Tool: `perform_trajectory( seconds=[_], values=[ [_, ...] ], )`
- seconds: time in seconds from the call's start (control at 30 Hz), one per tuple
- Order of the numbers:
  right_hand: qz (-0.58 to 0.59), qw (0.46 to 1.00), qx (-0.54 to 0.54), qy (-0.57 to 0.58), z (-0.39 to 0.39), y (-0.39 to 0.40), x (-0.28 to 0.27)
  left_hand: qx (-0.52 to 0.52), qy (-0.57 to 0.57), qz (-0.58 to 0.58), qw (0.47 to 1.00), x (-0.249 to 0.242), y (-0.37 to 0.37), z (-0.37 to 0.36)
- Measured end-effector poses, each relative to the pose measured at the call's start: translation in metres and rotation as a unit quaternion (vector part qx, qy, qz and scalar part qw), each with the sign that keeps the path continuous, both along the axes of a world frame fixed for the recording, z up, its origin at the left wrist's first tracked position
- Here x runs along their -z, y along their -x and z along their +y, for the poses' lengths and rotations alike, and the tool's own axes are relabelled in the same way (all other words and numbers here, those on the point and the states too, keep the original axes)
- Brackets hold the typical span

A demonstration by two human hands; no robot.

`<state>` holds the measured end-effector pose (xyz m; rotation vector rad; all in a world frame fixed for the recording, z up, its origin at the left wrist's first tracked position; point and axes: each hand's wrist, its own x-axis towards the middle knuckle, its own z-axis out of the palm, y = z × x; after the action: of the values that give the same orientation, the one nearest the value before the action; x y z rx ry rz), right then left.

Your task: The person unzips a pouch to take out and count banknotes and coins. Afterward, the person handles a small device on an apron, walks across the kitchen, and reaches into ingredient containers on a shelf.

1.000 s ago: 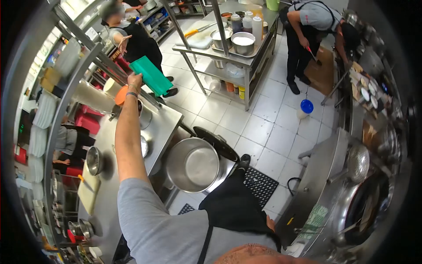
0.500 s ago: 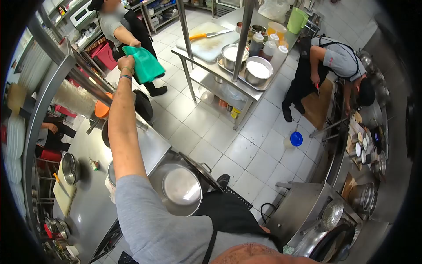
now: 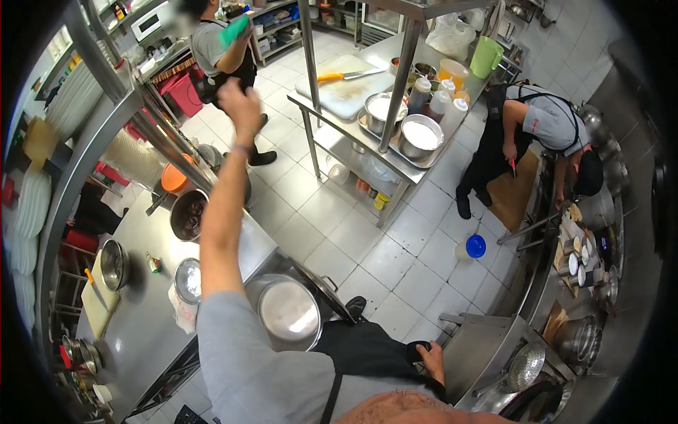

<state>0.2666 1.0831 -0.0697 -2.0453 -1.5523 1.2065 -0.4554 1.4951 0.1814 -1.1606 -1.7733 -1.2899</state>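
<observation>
My left hand (image 3: pixel 240 106) is stretched out forward, slightly blurred, its fingers loosely apart and nothing seen in it. Beyond it a person (image 3: pixel 215 53) in a grey shirt and black apron holds up a green cloth (image 3: pixel 234 30). My right hand (image 3: pixel 432 363) is low beside my black apron (image 3: pixel 367 348), fingers bent round something dark that I cannot make out. A large metal pot (image 3: pixel 288 311) stands below my left arm, its lid (image 3: pixel 321 286) leaning at its side.
On the left steel counter (image 3: pixel 148 318) are bowls, a cutting board (image 3: pixel 101 307) and a pot (image 3: pixel 188 214) with dark contents. A worktable (image 3: pixel 406 166) ahead holds a knife (image 3: pixel 346 75) and bottles. A co-worker (image 3: pixel 544 116) bends at the right; a blue-lidded tub (image 3: pixel 474 246) stands on the floor.
My left hand has let go of the green cloth and moved right. The other person has raised the cloth and turned away. My right hand has come into view.
</observation>
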Motion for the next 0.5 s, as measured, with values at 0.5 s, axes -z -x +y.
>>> perform_trajectory(
  seconds=[0.5],
  values=[
    [0.112,0.992,-0.057,-0.004,-0.01,0.074,-0.033,0.552,0.648,-0.26,0.456,0.228,-0.484,-0.396]
  ],
)
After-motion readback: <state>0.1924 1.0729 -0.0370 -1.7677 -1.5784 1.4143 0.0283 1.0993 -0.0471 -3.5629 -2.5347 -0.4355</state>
